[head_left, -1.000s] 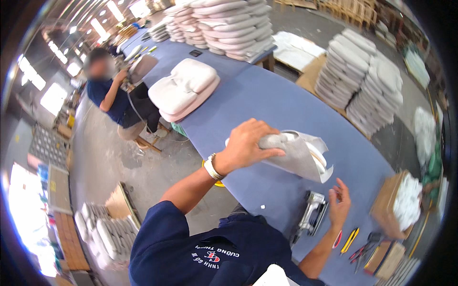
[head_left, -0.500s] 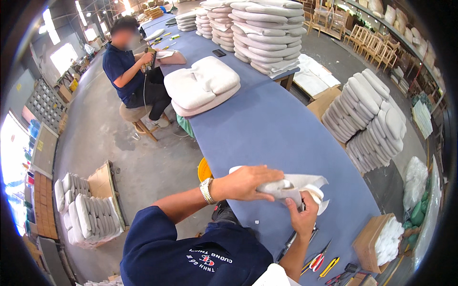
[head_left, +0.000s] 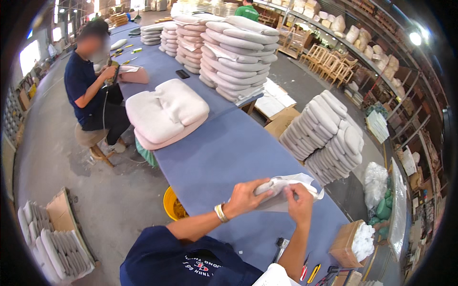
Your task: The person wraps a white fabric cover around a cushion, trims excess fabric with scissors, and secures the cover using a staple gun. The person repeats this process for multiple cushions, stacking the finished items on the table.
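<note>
A light grey padded cushion [head_left: 311, 189] with loose pale fabric [head_left: 305, 179] about its edge is held over the near part of the blue table. My left hand [head_left: 248, 196] grips its left end, thumb on top. At the cushion's near side, my right hand [head_left: 300, 202] is closed, fingertips pinching the fabric close to my left thumb. Part of the cushion is hidden behind both hands.
Two stacked cushions [head_left: 167, 112] lie farther along the blue table [head_left: 229, 143]; tall cushion piles [head_left: 238, 57] stand beyond. A co-worker [head_left: 90, 76] sits at the left side. Close to my right arm are a yellow cutter [head_left: 313, 273] and a box of white stuffing [head_left: 346, 243].
My hands have turned the cushion, and its pale fabric now spreads along the far edge. My right hand has shifted from gripping its right end to pinching near my left thumb. The view has swung right.
</note>
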Demonstrator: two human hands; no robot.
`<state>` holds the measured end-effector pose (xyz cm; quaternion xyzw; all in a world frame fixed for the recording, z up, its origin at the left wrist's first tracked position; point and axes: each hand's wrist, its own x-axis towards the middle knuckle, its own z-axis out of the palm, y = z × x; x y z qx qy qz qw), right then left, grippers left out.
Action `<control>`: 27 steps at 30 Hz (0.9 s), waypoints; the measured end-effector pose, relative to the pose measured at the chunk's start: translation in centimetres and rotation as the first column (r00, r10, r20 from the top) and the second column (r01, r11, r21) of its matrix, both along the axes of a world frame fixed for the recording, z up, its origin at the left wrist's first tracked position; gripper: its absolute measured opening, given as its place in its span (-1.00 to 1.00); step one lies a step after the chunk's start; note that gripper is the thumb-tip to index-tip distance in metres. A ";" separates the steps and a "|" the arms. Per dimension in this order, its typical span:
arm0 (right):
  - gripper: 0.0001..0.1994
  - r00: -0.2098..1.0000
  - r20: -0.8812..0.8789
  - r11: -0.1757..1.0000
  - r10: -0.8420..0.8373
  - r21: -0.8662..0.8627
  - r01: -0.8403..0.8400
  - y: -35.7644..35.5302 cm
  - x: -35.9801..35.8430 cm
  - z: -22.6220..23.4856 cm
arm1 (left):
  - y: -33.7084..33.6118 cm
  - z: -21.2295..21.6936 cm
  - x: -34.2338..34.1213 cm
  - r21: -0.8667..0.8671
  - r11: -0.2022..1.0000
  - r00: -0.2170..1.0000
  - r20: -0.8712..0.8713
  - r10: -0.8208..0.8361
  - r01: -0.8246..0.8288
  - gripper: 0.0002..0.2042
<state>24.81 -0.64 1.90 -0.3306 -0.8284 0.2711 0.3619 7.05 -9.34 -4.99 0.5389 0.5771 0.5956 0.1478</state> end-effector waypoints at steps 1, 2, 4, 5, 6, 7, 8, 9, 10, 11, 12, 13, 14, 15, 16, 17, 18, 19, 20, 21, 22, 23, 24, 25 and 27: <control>-0.83 0.999 0.035 1.000 -0.015 0.017 0.014 -0.3 -0.4 -0.3 | -0.2 -1.1 0.2 -0.029 1.000 0.996 0.088 -0.004 0.006 -0.55; -0.83 0.996 0.077 0.999 -0.034 0.031 0.032 -0.7 -0.4 -1.2 | -0.4 -2.5 0.6 -0.062 0.998 0.983 0.183 -0.009 0.021 -0.55; -0.84 0.990 0.129 0.998 -0.061 0.010 0.060 -1.4 -0.4 -4.7 | -0.9 -6.4 0.9 -0.145 0.985 0.967 0.247 -0.056 0.095 -0.53; -0.84 0.986 0.149 0.996 -0.080 -0.020 0.084 -1.8 0.0 -7.2 | -1.3 -8.7 1.2 -0.187 0.972 0.955 0.286 -0.083 0.140 -0.52; -0.85 0.979 0.184 0.992 -0.083 -0.081 0.099 -2.5 0.5 -9.6 | -1.9 -11.4 1.3 -0.184 0.972 0.962 0.254 -0.097 0.147 -0.50; -0.85 0.974 0.212 0.983 -0.082 -0.143 0.114 -3.3 0.8 -12.0 | -2.6 -14.2 1.1 -0.183 0.972 0.970 0.217 -0.109 0.151 -0.49; -0.84 0.969 0.234 0.970 -0.078 -0.206 0.128 -4.1 0.7 -13.6 | -3.1 -15.9 0.9 -0.183 0.971 0.977 0.174 -0.121 0.153 -0.47; -0.83 0.970 0.214 0.966 -0.114 -0.202 0.159 -5.0 0.1 -14.0 | -3.4 -16.4 0.4 -0.205 0.956 0.967 0.191 -0.170 0.209 -0.46; -0.82 0.971 0.193 0.960 -0.140 -0.214 0.181 -6.6 -0.7 -14.2 | -4.4 -16.3 -0.3 -0.241 0.936 0.956 0.209 -0.208 0.256 -0.45; -0.80 0.971 0.174 0.953 -0.166 -0.225 0.203 -7.6 -1.5 -14.4 | -5.3 -16.2 -1.0 -0.275 0.913 0.943 0.229 -0.243 0.302 -0.43; -0.73 0.975 0.140 0.934 -0.174 -0.291 0.208 -7.6 -2.1 -14.6 | -5.2 -16.1 -1.8 -0.294 0.887 0.928 0.221 -0.301 0.357 -0.42; -0.73 0.967 0.188 0.946 -0.174 -0.242 0.217 -7.9 -2.3 -14.4 | -5.3 -15.6 -2.1 -0.270 0.907 0.946 0.125 -0.298 0.322 -0.42; -0.72 0.956 0.237 0.956 -0.174 -0.193 0.222 -8.4 -2.5 -13.9 | -5.4 -15.1 -2.1 -0.241 0.926 0.956 0.031 -0.290 0.289 -0.42; -0.72 0.941 0.288 0.964 -0.176 -0.144 0.224 -8.7 -2.8 -13.5 | -5.6 -14.8 -2.3 -0.208 0.942 0.958 -0.061 -0.280 0.262 -0.42; -0.76 0.930 0.306 0.956 -0.201 -0.147 0.255 -9.1 -2.8 -13.2 | -5.6 -14.7 -2.5 -0.237 0.935 0.955 -0.073 -0.287 0.263 -0.43; -0.78 0.933 0.292 0.959 -0.211 -0.123 0.255 -9.2 -2.7 -13.4 | -5.8 -14.6 -2.6 -0.271 0.925 0.952 -0.079 -0.297 0.266 -0.44; -0.80 0.934 0.278 0.961 -0.224 -0.099 0.260 -8.8 -2.8 -14.2 | -5.8 -14.6 -2.9 -0.304 0.913 0.947 -0.085 -0.311 0.272 -0.45; -0.82 0.930 0.273 0.956 -0.247 -0.090 0.281 -9.0 -2.6 -15.0 | -5.9 -14.3 -3.0 -0.329 0.910 0.949 -0.098 -0.300 0.254 -0.47; -0.87 0.931 0.252 0.955 -0.265 -0.068 0.290 -9.0 -2.9 -15.5 | -5.9 -14.3 -3.2 -0.360 0.901 0.948 -0.111 -0.299 0.242 -0.49; -0.89 0.930 0.236 0.952 -0.282 -0.053 0.302 -8.7 -3.4 -16.0 | -5.8 -14.8 -3.5 -0.335 0.914 0.952 -0.122 -0.281 0.227 -0.51; -0.89 0.931 0.227 0.954 -0.287 -0.025 0.300 -8.6 -3.6 -16.2 | -5.6 -15.3 -3.7 -0.318 0.921 0.954 -0.122 -0.275 0.224 -0.54; -0.89 0.920 0.247 0.951 -0.303 0.015 0.309 -8.7 -3.8 -16.4 | -5.2 -14.4 -3.7 -0.378 0.896 0.951 -0.103 -0.291 0.234 -0.56; -0.90 0.917 0.255 0.949 -0.307 0.004 0.316 -9.0 -4.3 -16.0 | -5.4 -14.4 -3.9 -0.376 0.894 0.952 -0.079 -0.295 0.246 -0.55; -0.90 0.919 0.254 0.951 -0.301 0.001 0.311 -9.3 -4.3 -15.7 | -5.4 -14.0 -3.9 -0.368 0.896 0.954 -0.071 -0.292 0.247 -0.55; -0.87 0.928 0.191 0.943 -0.319 -0.030 0.331 -10.0 -4.2 -16.4 | -5.2 -14.1 -3.6 -0.320 0.917 0.959 -0.072 -0.274 0.238 -0.54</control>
